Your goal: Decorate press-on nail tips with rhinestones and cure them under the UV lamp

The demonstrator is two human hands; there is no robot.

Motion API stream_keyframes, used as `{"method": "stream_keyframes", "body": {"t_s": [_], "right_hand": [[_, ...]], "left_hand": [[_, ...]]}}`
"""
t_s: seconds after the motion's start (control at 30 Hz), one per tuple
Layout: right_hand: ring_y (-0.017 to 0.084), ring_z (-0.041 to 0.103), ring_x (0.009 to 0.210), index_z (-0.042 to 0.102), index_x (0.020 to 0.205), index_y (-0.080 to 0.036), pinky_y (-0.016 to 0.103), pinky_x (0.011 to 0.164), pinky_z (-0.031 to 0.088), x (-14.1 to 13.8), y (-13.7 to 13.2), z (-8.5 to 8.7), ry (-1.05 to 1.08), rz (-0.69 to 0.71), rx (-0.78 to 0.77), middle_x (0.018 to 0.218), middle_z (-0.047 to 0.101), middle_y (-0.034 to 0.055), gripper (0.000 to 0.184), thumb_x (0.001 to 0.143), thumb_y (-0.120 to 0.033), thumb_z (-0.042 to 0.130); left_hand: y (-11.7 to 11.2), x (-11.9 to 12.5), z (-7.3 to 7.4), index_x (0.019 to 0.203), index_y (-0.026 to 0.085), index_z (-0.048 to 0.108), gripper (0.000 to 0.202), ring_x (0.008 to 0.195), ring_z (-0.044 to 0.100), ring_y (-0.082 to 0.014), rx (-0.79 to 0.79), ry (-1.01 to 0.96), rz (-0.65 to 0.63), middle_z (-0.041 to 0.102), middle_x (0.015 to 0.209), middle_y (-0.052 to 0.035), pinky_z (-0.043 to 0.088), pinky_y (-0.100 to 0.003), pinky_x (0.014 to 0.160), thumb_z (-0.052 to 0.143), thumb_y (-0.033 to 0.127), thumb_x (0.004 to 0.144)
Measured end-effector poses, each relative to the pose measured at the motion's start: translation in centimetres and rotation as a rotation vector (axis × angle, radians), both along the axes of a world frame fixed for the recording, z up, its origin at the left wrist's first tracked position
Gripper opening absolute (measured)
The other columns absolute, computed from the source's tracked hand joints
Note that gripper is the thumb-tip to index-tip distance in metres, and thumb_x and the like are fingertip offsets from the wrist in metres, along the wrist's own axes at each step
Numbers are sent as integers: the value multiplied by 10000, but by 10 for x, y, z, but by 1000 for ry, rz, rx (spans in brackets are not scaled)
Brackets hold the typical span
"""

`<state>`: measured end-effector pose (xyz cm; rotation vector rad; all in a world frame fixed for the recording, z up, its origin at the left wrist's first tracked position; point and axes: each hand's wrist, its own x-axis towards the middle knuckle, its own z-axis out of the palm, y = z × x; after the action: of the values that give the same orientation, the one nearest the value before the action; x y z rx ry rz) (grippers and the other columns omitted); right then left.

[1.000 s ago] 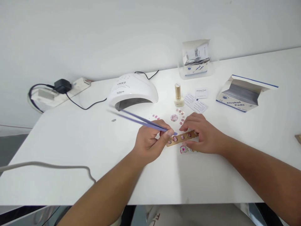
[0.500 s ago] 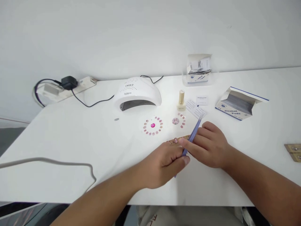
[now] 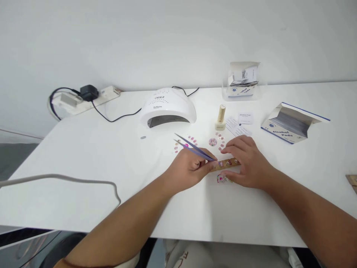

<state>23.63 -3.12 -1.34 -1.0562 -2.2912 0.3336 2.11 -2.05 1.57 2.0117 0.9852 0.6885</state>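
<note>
My left hand (image 3: 191, 165) is closed on a pair of blue-purple tweezers (image 3: 195, 149), whose two parted tips point up and left. Its thumb and fingertips meet at the left end of a narrow wooden strip (image 3: 224, 164) carrying several small gem-like pieces; whether they grip the strip too, I cannot tell. Over the strip's right part, my right hand (image 3: 247, 163) has thumb and fingers spread and hides that end. A ring of small colourful pieces (image 3: 221, 179) lies below the strip. Pink pieces circle a round sticker (image 3: 213, 142); another pink ring (image 3: 192, 139) is partly covered by my left hand.
A white nail lamp (image 3: 169, 108) stands behind, left of a nail polish bottle (image 3: 221, 118). Alcohol pad packets (image 3: 245, 118) lie near an open alcohol pad box (image 3: 290, 126). Another box (image 3: 241, 83) sits in a clear tray. A power strip (image 3: 106, 93) and cables run at left.
The tweezers have passed from between my hands into my left hand, tips now pointing left. My right hand has opened over the wooden strip, now more exposed. The view has shifted slightly.
</note>
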Motion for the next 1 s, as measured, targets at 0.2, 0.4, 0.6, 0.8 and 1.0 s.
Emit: {"method": "stream_keyframes", "body": {"t_s": [0.2, 0.4, 0.6, 0.8, 1.0], "right_hand": [[262, 510, 1003, 624, 971, -169, 447, 885, 365, -3, 2, -6, -29, 41, -152, 978, 643, 79, 261, 759, -315, 669], [235, 511, 950, 652, 940, -184, 418, 861, 359, -3, 4, -10, 7, 81, -173, 918, 644, 55, 180, 792, -287, 650], [215, 508, 903, 665, 818, -208, 402, 848, 350, -5, 6, -11, 69, 99, -199, 814, 641, 31, 56, 823, -234, 616], [202, 507, 881, 660, 783, -203, 393, 852, 345, -6, 7, -9, 91, 107, -234, 775, 639, 20, 54, 819, -227, 629], [201, 523, 881, 655, 765, -207, 393, 858, 340, -6, 8, -9, 95, 112, -252, 766, 642, 12, 45, 803, -231, 647]], "left_hand": [[0, -1, -13, 761, 166, 681, 63, 604, 557, -116, 87, -74, -60, 654, 669, -19, 477, -256, 578, 640, 159, 809], [5, 0, -17, 778, 190, 700, 62, 665, 518, -121, 224, -90, -98, 614, 695, -13, 465, -285, 648, 680, 132, 789], [6, -1, -21, 782, 202, 697, 60, 673, 527, -125, 237, -104, -102, 596, 669, -3, 470, -275, 634, 684, 145, 792], [6, -1, -23, 782, 196, 702, 58, 670, 540, -124, 212, -120, -74, 599, 679, -7, 472, -270, 616, 691, 139, 786], [5, 1, -24, 767, 193, 699, 63, 667, 544, -119, 209, -150, -34, 594, 677, -2, 473, -264, 612, 706, 131, 775]]}}
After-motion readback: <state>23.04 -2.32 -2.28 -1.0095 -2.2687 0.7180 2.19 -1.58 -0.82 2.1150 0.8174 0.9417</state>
